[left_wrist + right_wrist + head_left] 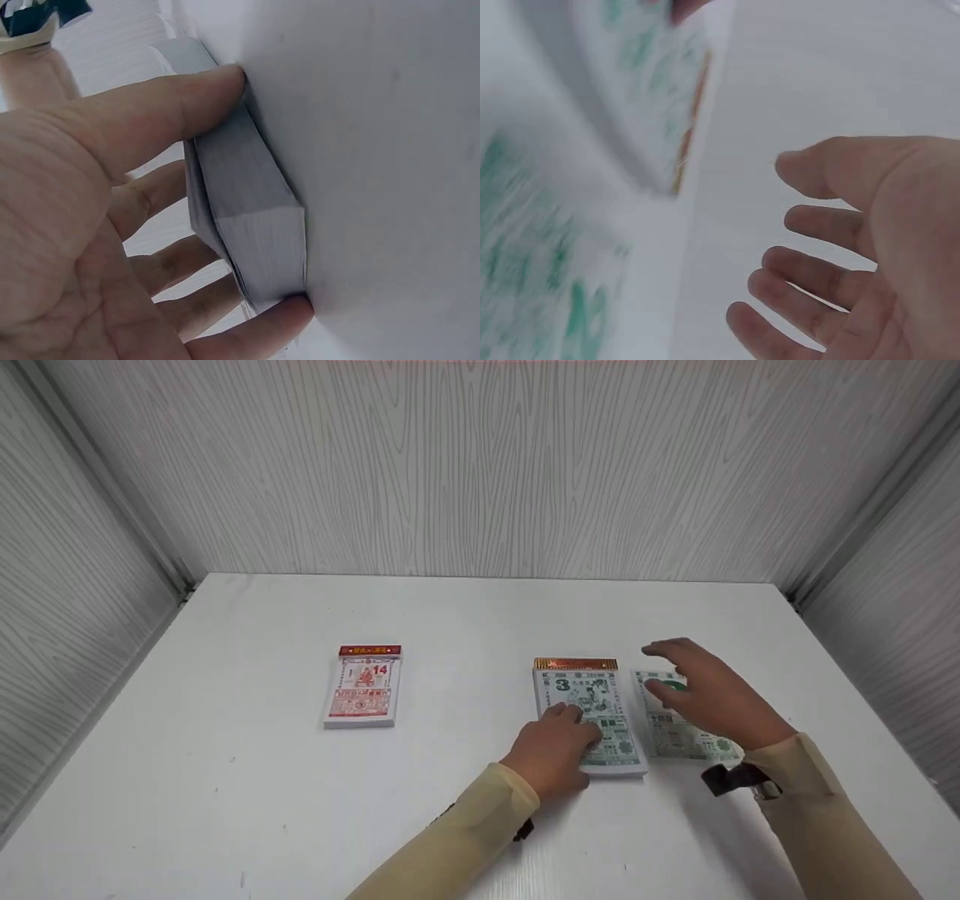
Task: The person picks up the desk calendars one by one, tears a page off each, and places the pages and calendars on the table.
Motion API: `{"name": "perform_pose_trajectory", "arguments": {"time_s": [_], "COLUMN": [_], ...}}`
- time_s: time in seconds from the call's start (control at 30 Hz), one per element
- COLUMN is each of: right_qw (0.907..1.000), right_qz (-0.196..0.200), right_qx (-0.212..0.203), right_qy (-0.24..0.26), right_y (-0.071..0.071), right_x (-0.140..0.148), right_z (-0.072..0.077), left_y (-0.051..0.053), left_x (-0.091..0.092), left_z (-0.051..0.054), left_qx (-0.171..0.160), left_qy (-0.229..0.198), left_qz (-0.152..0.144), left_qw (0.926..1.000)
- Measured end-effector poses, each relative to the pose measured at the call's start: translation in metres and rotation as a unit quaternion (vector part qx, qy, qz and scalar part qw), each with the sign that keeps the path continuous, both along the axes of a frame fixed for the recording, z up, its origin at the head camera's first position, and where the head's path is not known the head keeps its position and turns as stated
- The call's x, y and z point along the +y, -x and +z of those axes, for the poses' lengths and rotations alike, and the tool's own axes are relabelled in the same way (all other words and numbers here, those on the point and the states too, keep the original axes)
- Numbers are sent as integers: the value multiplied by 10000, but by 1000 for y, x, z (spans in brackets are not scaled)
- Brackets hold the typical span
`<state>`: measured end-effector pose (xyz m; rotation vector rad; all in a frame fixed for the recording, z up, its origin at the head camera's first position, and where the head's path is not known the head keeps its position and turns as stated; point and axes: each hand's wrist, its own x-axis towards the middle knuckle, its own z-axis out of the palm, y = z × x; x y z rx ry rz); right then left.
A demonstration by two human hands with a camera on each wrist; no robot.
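Observation:
A thick tear-off calendar with green print, a large "3" and a gold-red top strip lies right of the table's middle. My left hand holds its lower left part: fingers bend over the top sheet. In the left wrist view, the thumb presses one side of the page block and the little finger touches its corner. My right hand hovers, fingers apart and holding nothing, over loose green-printed paper. That paper lies right of the calendar, partly hidden by the hand.
A smaller red-printed tear-off calendar showing "14" lies on the left of the white table. Wood-grain panels stand behind the table and at both sides.

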<state>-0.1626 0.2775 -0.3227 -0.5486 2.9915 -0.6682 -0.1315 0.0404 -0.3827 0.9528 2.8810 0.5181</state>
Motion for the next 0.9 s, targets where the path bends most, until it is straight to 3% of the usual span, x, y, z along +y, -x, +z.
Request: {"name": "perform_pose_trajectory", "arguments": {"time_s": [0.17,0.37,0.47,0.57,0.67,0.8,0.9], "right_qw": [9986,9980,9988,9981,9959,9942,9927], "right_qz": [356,440,432,575,789,720,567], "right_qx": [333,386,212,-6,-163,-541,-788], "right_qy": [198,258,73,-209,-420,-590,-712], "right_y": [-1,4,4,2,-1,-7,-11], "right_x": [-45,-78,-85,-90,-94,-96,-95], "right_z": [2,-17,-27,-36,-41,-44,-45], "left_y": [4,13,15,17,20,25,28], "left_x": [-11,-31,-45,-60,-77,-94,-106], "left_z": [1,8,16,26,34,40,43], "left_qx": [-372,-576,-876,-1252,-1414,-1263,-1194], "left_qy": [-152,-388,-503,-592,-722,-892,-928], "left_qz": [-2,-102,-171,-52,130,327,689], "left_qw": [9992,9975,9947,9903,9872,9874,9861]}}
